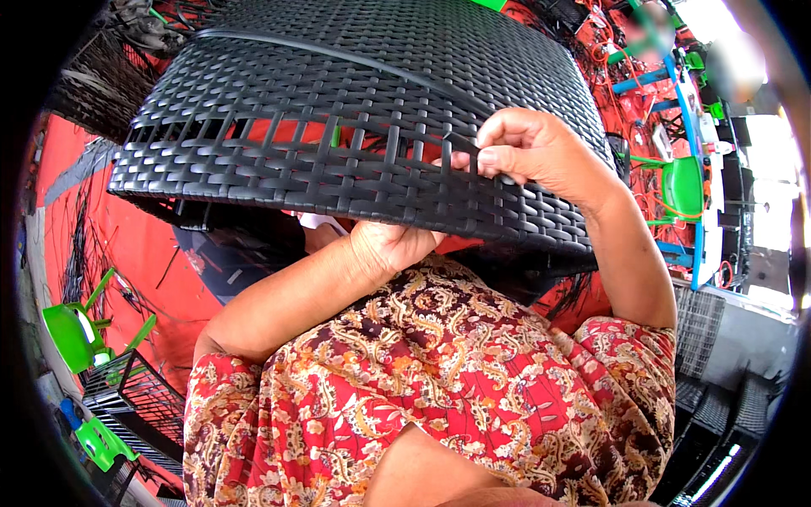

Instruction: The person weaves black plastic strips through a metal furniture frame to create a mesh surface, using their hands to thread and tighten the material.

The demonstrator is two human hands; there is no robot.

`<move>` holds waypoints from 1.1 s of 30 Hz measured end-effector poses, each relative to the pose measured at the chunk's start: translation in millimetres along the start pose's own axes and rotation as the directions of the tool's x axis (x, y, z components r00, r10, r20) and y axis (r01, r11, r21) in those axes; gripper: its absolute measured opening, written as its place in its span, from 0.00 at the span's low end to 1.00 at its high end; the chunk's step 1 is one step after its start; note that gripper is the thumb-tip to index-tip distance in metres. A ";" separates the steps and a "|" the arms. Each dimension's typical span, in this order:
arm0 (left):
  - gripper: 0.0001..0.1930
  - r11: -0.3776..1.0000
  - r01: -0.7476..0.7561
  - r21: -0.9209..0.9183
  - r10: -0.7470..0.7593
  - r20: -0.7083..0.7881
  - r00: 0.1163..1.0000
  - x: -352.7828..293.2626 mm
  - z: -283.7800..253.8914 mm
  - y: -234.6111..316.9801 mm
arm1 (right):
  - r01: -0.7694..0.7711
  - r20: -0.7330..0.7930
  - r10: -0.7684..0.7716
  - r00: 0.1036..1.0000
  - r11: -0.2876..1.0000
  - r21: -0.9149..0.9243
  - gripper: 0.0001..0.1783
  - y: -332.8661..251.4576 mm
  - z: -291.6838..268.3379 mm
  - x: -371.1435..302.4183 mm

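A large black woven wicker piece [355, 51], like furniture, lies across in front of me. Near its close edge a row of gaps shows upright strands without full cross weave. My right hand [532, 152] pinches a flat black plastic strip [338, 55] at the right end of this row, thumb against forefinger. The loose strip curves over the top of the weave from the far left toward that hand. My left hand [393, 245] reaches beneath the near edge; its palm side shows, but most fingers are hidden behind the weave. A fingertip shows through the gap beside my right hand.
Red sheeting [127, 245] covers the floor, with scattered black strands. Green chairs [683, 188] stand at the right, by a blue-framed table [694, 118]. At the lower left are a green stool [72, 338] and a black rack [148, 393]. More dark woven pieces [752, 406] sit lower right.
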State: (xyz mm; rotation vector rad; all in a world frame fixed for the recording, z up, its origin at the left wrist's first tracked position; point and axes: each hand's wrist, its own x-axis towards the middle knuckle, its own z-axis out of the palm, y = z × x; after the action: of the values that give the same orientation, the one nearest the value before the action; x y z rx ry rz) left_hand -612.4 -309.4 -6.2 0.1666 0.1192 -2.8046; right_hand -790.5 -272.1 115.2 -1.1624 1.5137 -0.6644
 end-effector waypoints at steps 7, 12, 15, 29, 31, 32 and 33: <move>0.16 1.000 0.007 -0.030 -0.007 -0.010 1.000 2.6 0.2 2.4 | -0.170 -0.054 0.165 0.985 0.980 -0.104 0.05 0.3 -13.0 -16.2; 0.22 1.000 -0.014 -0.002 0.014 0.007 1.000 5.3 -8.2 -1.2 | -0.174 0.013 0.180 0.984 0.965 -0.197 0.05 1.5 -19.0 -13.6; 0.21 1.000 -0.028 0.012 0.028 -0.016 0.999 4.7 -8.5 -1.1 | -0.198 0.039 0.211 0.977 0.957 -0.213 0.05 -5.5 -15.3 -9.4; 0.12 0.982 -0.137 -0.132 0.137 -0.007 0.991 -6.2 -2.7 7.1 | 0.296 -0.070 -0.410 0.909 0.756 -0.584 0.10 -2.1 22.7 1.3; 0.13 0.980 -0.168 -0.104 0.166 -0.026 0.986 -3.9 -7.1 6.7 | 0.337 -0.044 -0.429 0.902 0.764 -0.550 0.08 2.2 25.4 6.9; 0.14 0.979 -0.183 -0.091 0.181 -0.036 0.983 -3.8 -9.4 7.5 | 0.349 -0.024 -0.447 0.894 0.730 -0.588 0.04 0.9 24.9 7.9; 0.13 0.983 -0.177 -0.039 0.175 -0.057 0.983 -5.9 -11.0 9.8 | 0.349 -0.040 -0.434 0.900 0.773 -0.529 0.04 -1.3 26.3 8.9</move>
State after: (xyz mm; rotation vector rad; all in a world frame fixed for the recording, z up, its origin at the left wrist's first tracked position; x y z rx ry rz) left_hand -602.6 -315.6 -16.9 0.2304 0.1704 -2.6199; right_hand -764.8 -276.5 105.4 -1.9161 1.6511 -0.6596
